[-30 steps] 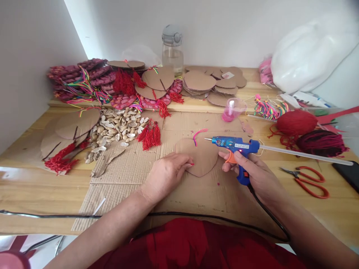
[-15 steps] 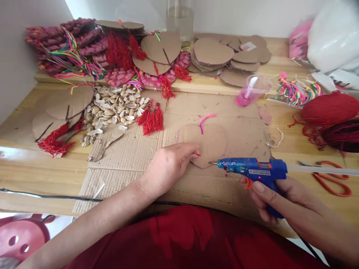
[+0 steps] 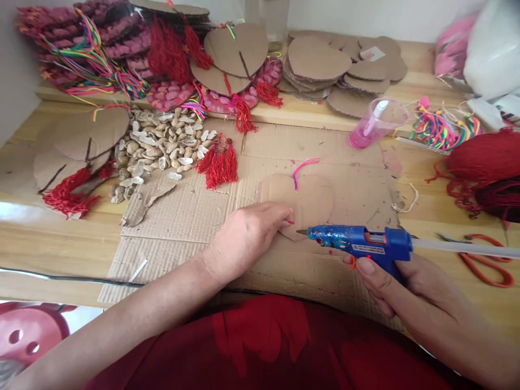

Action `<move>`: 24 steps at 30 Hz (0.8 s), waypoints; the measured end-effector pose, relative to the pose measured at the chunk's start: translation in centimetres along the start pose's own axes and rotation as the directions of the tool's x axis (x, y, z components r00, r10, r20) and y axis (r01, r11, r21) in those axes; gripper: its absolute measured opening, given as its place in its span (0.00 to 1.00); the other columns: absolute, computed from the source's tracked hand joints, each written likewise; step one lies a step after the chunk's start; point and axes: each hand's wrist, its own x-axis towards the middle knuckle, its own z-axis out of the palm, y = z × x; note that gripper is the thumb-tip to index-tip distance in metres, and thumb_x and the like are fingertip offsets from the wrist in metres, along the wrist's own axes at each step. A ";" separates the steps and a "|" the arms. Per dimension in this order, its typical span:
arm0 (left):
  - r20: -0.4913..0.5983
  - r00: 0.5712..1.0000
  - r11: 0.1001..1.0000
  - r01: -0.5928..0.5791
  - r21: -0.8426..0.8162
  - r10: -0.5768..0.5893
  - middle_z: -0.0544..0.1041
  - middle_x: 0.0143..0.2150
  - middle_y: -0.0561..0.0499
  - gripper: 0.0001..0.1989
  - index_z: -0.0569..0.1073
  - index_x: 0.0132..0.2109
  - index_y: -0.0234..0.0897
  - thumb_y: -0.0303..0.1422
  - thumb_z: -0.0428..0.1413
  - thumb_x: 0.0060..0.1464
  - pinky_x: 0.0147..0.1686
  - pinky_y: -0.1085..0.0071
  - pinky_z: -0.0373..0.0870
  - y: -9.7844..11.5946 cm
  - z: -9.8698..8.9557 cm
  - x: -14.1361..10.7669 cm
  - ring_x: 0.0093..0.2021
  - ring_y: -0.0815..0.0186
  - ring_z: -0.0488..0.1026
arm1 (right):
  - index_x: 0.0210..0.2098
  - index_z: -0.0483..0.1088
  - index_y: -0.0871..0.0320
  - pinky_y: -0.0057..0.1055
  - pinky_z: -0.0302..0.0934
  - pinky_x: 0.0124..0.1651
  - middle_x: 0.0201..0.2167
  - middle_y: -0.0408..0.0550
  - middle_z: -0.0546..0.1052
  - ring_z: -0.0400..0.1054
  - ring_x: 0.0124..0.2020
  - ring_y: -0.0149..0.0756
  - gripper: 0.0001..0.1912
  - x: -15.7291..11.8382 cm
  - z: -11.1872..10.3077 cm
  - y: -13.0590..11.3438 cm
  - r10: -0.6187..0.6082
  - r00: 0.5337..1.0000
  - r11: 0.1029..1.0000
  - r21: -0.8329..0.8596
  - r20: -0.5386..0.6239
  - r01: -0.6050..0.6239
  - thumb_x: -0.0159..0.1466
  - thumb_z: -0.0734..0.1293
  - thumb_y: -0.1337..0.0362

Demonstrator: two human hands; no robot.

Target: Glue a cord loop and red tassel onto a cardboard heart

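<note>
Gluing station as seen from where I stood: a heart-shaped cardboard piece (image 3: 312, 197) lay flat on a larger cardboard sheet (image 3: 162, 222), which covered the middle of the bench (image 3: 24, 235). The person's left hand (image 3: 246, 235) rested at the lower left edge of the heart, its fingers drawn closely together; a small red spot showed at their tips, and I could not tell whether they pinched anything. The right hand (image 3: 412, 292) was wrapped around the handle of a blue glue gun (image 3: 355, 238), whose nozzle pointed left, near the heart's pointed end; contact could not be made out. A clear glue stick (image 3: 455, 247) projected from the back of the gun. At the heart's upper notch lay a pink and purple cord (image 3: 298, 174). To the left were red tassels (image 3: 219, 165) and, just beside them, a heap of peanut shells (image 3: 162, 143). Beyond the heart, toward the right, stood a pink-stained cup (image 3: 361, 135) containing a white-ended tool. Orange-handled scissors (image 3: 475, 272) lay at the right, with red yarn (image 3: 487, 154) farther back. Cardboard cutouts (image 3: 319, 57) were stacked behind.
</note>
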 end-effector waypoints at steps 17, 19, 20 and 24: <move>0.000 1.000 0.999 0.019 -0.027 -0.019 0.82 0.46 0.49 0.06 0.76 0.44 0.36 0.25 0.54 0.66 0.45 0.70 0.76 0.1 0.0 -0.1 0.45 0.64 0.80 | 0.37 0.73 0.50 0.36 0.66 0.38 0.31 0.44 0.80 0.72 0.31 0.43 0.14 0.2 0.1 0.0 -0.107 0.994 0.982 -0.157 -0.029 0.102 0.70 0.62 0.50; -0.003 1.000 0.999 0.019 -0.031 -0.019 0.82 0.46 0.49 0.06 0.76 0.44 0.36 0.25 0.54 0.66 0.46 0.70 0.76 0.1 0.1 -0.1 0.45 0.64 0.80 | 0.39 0.73 0.50 0.38 0.66 0.41 0.34 0.46 0.81 0.73 0.35 0.45 0.14 0.1 0.1 0.0 -0.094 0.995 0.982 -0.168 -0.020 0.089 0.70 0.62 0.50; -0.006 1.000 0.999 0.019 -0.033 -0.019 0.82 0.46 0.49 0.07 0.76 0.44 0.37 0.25 0.54 0.66 0.46 0.70 0.76 0.0 0.1 -0.2 0.45 0.64 0.80 | 0.39 0.73 0.50 0.39 0.66 0.41 0.34 0.47 0.81 0.73 0.36 0.46 0.14 0.1 0.0 0.0 -0.086 0.996 0.982 -0.172 -0.020 0.082 0.70 0.62 0.49; -0.009 1.000 0.999 0.022 -0.028 -0.022 0.82 0.46 0.49 0.06 0.76 0.44 0.36 0.25 0.54 0.65 0.46 0.70 0.77 0.1 0.1 -0.1 0.45 0.64 0.80 | 0.36 0.71 0.50 0.41 0.66 0.38 0.31 0.49 0.79 0.72 0.33 0.48 0.16 -0.2 0.1 0.5 -0.022 1.000 0.981 -0.191 0.005 0.023 0.68 0.61 0.46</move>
